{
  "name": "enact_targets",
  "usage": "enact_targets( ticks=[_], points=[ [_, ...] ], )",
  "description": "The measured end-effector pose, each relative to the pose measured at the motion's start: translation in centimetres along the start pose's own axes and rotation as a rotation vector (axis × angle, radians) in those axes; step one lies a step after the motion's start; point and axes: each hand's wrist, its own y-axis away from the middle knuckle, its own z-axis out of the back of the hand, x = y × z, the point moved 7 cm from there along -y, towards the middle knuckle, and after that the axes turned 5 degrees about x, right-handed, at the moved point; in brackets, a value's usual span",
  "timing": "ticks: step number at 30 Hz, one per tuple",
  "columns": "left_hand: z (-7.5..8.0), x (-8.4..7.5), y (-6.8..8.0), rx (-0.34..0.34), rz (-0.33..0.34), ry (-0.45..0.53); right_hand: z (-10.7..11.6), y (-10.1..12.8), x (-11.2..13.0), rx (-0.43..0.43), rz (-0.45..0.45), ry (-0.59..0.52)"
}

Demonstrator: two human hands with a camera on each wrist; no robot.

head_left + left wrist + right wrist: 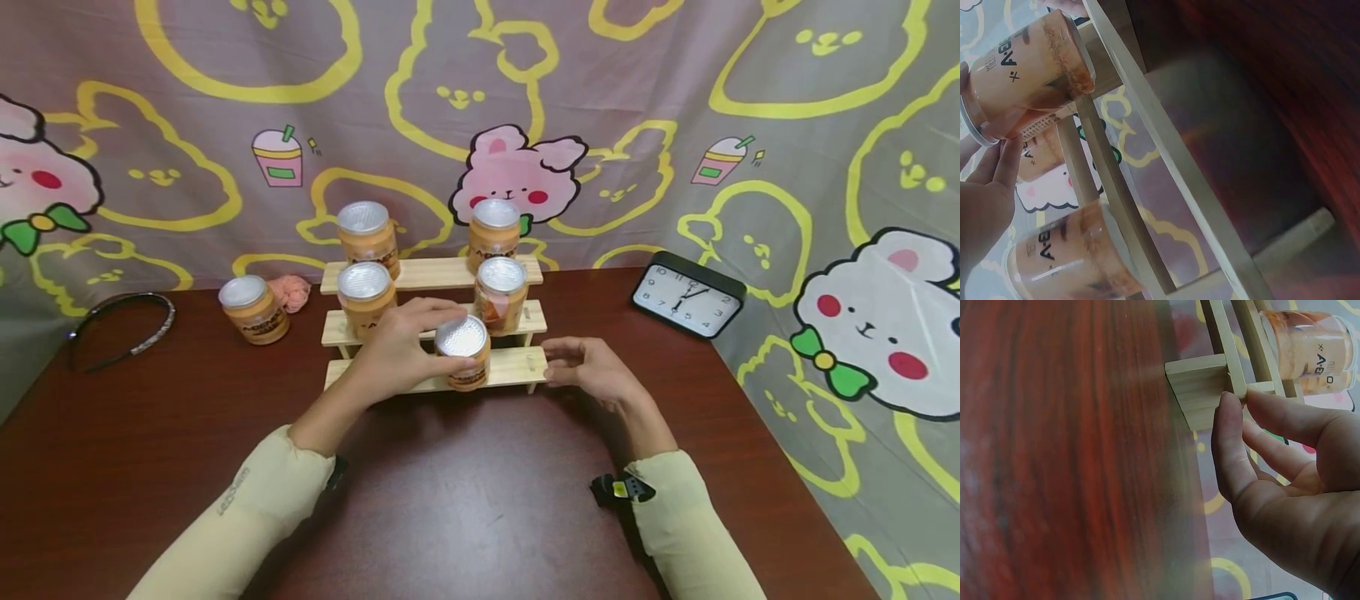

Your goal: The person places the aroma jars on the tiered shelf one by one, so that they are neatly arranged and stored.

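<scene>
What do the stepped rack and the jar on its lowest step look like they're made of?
The rack looks like pale unfinished wood, with grain showing. The jar under the left hand seems clear plastic, possibly glass; orange contents show through. Its silvery lid looks like foil or metal.

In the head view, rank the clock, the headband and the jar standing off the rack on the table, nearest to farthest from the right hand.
1. The clock, leaning at the back right, nearest the right hand.
2. The jar on the table, left of the wooden rack.
3. The headband, at the far left edge.
</scene>
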Motion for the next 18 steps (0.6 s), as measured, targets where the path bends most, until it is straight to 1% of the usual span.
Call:
enact_targets(
  ticks=[4,10,14,18],
  points=[
    [-0.7,-0.1,-0.5,0.014,0.013,0.025,0.0,0.0,-0.2,0.007,0.009,0.001],
    [-1.9,0.0,-1.2,0.039,0.054,0.042,0.1,0.0,-0.3,0.004,0.019,-0.001],
    [-2.7,0.0,-1.4,0.042,0.049,0.06,0.0,0.0,-0.4,0.012,0.018,-0.016],
    [-3.0,-0.1,-1.6,0.035,0.035,0.07,-0.1,-0.1,-0.3,0.018,0.022,-0.014]
  ],
)
